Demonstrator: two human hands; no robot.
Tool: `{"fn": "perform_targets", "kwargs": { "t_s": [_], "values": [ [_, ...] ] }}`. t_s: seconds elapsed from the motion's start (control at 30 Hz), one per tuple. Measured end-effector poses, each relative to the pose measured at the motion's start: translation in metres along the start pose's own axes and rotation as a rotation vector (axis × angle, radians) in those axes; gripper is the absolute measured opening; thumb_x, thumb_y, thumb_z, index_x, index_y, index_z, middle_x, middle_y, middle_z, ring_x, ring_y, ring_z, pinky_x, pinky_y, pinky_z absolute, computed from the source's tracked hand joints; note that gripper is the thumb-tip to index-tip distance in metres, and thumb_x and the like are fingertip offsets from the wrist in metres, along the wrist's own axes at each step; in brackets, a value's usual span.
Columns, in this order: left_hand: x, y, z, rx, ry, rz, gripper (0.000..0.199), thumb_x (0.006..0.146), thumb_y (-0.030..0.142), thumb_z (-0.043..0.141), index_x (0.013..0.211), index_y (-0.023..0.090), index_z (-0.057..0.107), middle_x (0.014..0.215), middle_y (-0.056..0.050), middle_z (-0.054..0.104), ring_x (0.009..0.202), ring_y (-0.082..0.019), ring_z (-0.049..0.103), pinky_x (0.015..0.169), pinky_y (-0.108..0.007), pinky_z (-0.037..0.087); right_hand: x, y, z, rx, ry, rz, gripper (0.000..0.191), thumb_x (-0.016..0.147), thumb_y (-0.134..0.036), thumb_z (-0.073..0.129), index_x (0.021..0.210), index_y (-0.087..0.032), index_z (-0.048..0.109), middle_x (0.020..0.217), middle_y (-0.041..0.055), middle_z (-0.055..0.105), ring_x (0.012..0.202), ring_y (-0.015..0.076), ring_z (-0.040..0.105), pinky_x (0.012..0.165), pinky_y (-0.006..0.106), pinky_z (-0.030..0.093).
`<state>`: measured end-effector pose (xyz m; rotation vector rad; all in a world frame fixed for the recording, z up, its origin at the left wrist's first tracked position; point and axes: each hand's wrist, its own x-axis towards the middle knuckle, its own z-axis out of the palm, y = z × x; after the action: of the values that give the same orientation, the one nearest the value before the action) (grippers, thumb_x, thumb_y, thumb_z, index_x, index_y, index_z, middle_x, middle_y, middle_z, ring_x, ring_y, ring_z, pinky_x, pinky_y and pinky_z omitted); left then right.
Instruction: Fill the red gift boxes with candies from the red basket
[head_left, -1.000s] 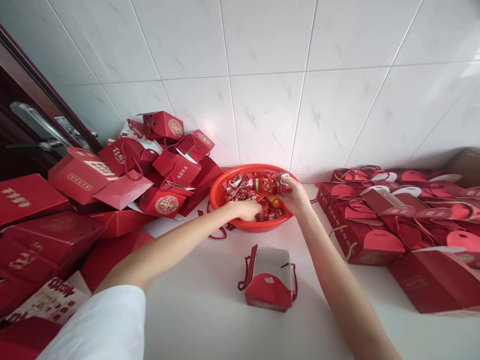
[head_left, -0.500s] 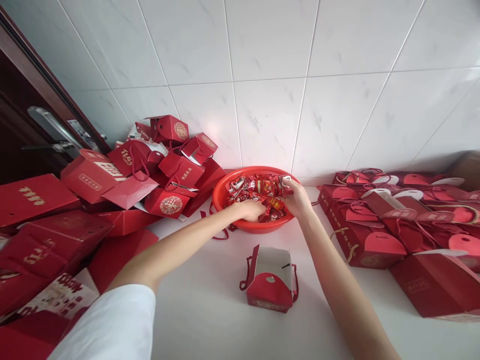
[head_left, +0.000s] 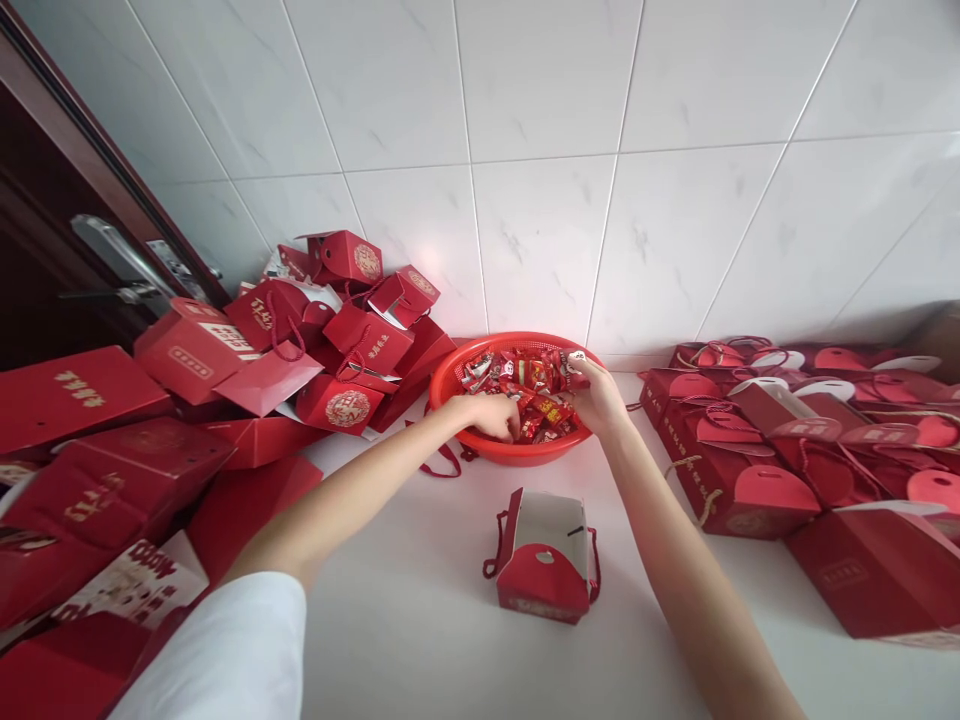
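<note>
Several sweets (head_left: 531,374) touching half-curled left hand (head_left: 495,414); right hand (head_left: 600,397) pinching white wrapper (head_left: 576,357).

The rear wall (head_left: 540,90) is clad in large, glossy white tiles (faint grey veining is visible) separated by straight joints. A dark reddish-brown door (head_left: 37,190) occupies the left edge and carries a metallic handle (head_left: 124,250). A smooth white work surface (head_left: 390,620) lies before the wall. Illumination is soft; diffuse highlights appear on the tiles.
</note>
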<state>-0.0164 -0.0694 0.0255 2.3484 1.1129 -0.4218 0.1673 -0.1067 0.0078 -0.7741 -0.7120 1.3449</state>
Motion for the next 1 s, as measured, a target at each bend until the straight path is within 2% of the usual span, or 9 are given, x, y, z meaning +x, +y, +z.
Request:
{"fn": "perform_targets", "kwargs": {
  "t_s": [0.1,0.23,0.37,0.5,0.67,0.73,0.8,0.87,1.0],
  "values": [
    [0.009,0.014,0.011,0.067,0.016,-0.051,0.008,0.058,0.012,0.067,0.062,0.017,0.072,0.059,-0.007,0.068,0.054,-0.021,0.061,0.058,-0.03,0.046,-0.001,0.0,-0.001,0.002,-0.016,0.007,0.022,0.058,-0.032,0.08,0.069,-0.024,0.062,0.071,-0.0031,0.065,0.068,0.0171,0.06,0.058,0.029,0.05],
    [0.022,0.02,0.017,0.063,0.079,-0.021,0.011,0.056,0.008,0.068,0.053,0.018,0.065,0.055,-0.006,0.063,0.055,-0.021,0.058,0.063,-0.032,0.046,-0.001,0.0,-0.001,0.006,-0.019,0.005,0.023,0.058,-0.032,0.08,0.069,-0.025,0.06,0.07,-0.0039,0.064,0.067,0.017,0.059,0.058,0.029,0.049],
    [0.022,0.014,0.015,0.0,0.026,0.012,0.012,0.056,0.013,0.07,0.049,0.02,0.062,0.048,-0.002,0.058,0.046,-0.016,0.05,0.055,-0.028,0.042,0.0,0.0,-0.002,-0.003,-0.036,-0.001,0.024,0.059,-0.032,0.08,0.07,-0.025,0.06,0.07,-0.0043,0.064,0.068,0.0172,0.06,0.06,0.03,0.05],
    [0.016,0.0,0.009,-0.078,0.047,0.052,0.017,0.07,0.03,0.066,0.056,0.02,0.064,0.053,0.0,0.059,0.052,-0.016,0.052,0.056,-0.027,0.04,0.0,0.001,-0.002,-0.029,-0.015,-0.01,0.025,0.06,-0.035,0.08,0.069,-0.025,0.059,0.067,-0.0047,0.062,0.066,0.0169,0.06,0.06,0.03,0.05],
    [0.007,-0.022,-0.004,-0.506,0.352,0.068,0.025,0.081,0.038,0.055,0.075,0.018,0.069,0.082,-0.001,0.067,0.084,-0.018,0.061,0.079,-0.026,0.046,0.0,0.0,-0.001,-0.011,-0.018,0.002,0.024,0.058,-0.033,0.08,0.07,-0.024,0.062,0.072,-0.0036,0.066,0.069,0.018,0.062,0.062,0.033,0.053],
    [0.002,-0.027,-0.008,-0.701,0.442,0.045,0.023,0.081,0.037,0.054,0.076,0.019,0.066,0.087,-0.001,0.066,0.088,-0.017,0.06,0.085,-0.029,0.047,0.001,0.001,-0.001,-0.015,-0.022,0.001,0.023,0.058,-0.033,0.08,0.071,-0.024,0.063,0.073,-0.003,0.066,0.07,0.0184,0.062,0.062,0.032,0.053],
    [-0.002,-0.029,-0.01,-0.93,0.451,0.044,0.02,0.081,0.035,0.055,0.072,0.019,0.06,0.079,0.0,0.061,0.081,-0.016,0.059,0.083,-0.03,0.049,0.001,0.001,-0.001,-0.022,-0.016,-0.006,0.022,0.059,-0.034,0.08,0.07,-0.025,0.063,0.073,-0.0024,0.067,0.07,0.0187,0.063,0.062,0.031,0.053],
    [-0.004,-0.029,-0.011,-1.124,0.396,0.083,0.02,0.082,0.032,0.055,0.067,0.019,0.053,0.069,0.003,0.054,0.072,-0.014,0.058,0.077,-0.03,0.052,0.001,0.001,-0.002,-0.02,-0.006,-0.005,0.022,0.059,-0.034,0.08,0.069,-0.025,0.063,0.073,-0.0022,0.067,0.07,0.0185,0.062,0.061,0.031,0.053],
    [-0.004,-0.027,-0.009,-1.265,0.324,0.164,0.021,0.082,0.027,0.057,0.064,0.018,0.051,0.066,0.003,0.052,0.065,-0.012,0.055,0.07,-0.029,0.054,0.001,0.001,-0.002,-0.026,-0.025,0.013,0.022,0.06,-0.034,0.08,0.072,-0.024,0.065,0.073,-0.0027,0.065,0.069,0.0174,0.061,0.062,0.031,0.054]
  ]
}}
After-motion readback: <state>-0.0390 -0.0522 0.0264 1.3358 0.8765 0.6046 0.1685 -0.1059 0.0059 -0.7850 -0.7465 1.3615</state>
